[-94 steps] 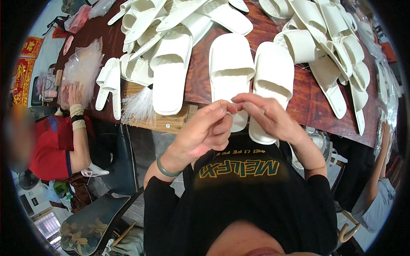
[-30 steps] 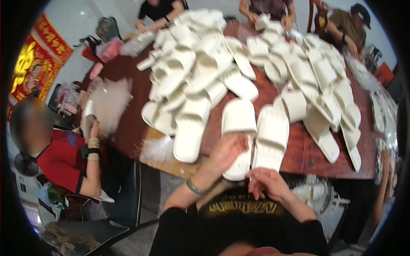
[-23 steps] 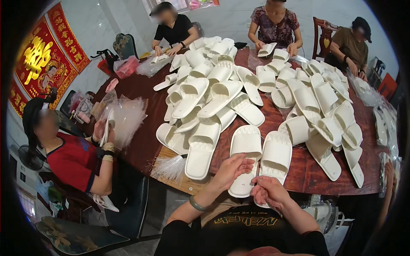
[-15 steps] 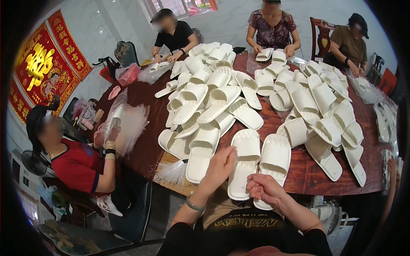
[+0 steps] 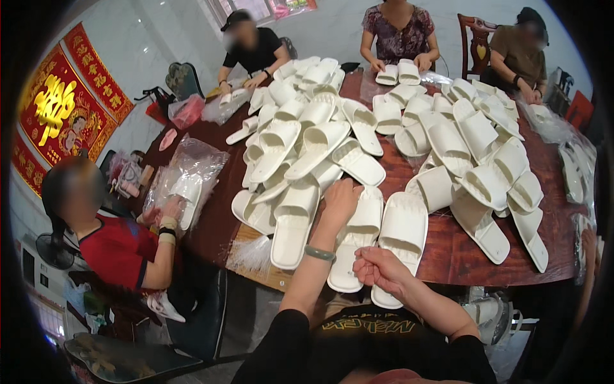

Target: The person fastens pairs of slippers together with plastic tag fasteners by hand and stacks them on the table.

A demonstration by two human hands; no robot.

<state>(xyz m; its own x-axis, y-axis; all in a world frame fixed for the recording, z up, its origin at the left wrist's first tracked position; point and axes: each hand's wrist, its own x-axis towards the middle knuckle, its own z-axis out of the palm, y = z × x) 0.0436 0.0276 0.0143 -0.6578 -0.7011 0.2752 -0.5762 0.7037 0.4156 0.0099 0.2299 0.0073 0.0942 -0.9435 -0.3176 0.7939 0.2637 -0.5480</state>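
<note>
Two white slippers lie side by side in front of me, at the table's near edge: a left slipper (image 5: 361, 221) and a right slipper (image 5: 404, 224). My left hand (image 5: 341, 203) reaches over the left edge of the left slipper, near its toe. Its fingers bend down and the fingertips are hidden. Over the heel ends of the pair, my right hand (image 5: 384, 271) has its fingers curled and pressed together. Whatever it may hold is too small to make out. A larger heap of white slippers (image 5: 300, 137) touches the area just beyond my left hand.
Another slipper heap (image 5: 476, 150) covers the table's right half. A bundle of thin clear plastic strands (image 5: 251, 256) lies on a board at the near left edge. Around the table (image 5: 441, 259), co-workers handle slippers and clear bags; one in red sleeves (image 5: 121, 253) sits at left.
My left hand has moved forward along the slipper, from beside its strap toward its toe. The red-sleeved person's bag and slipper have come down onto the table. The view has shifted slightly.
</note>
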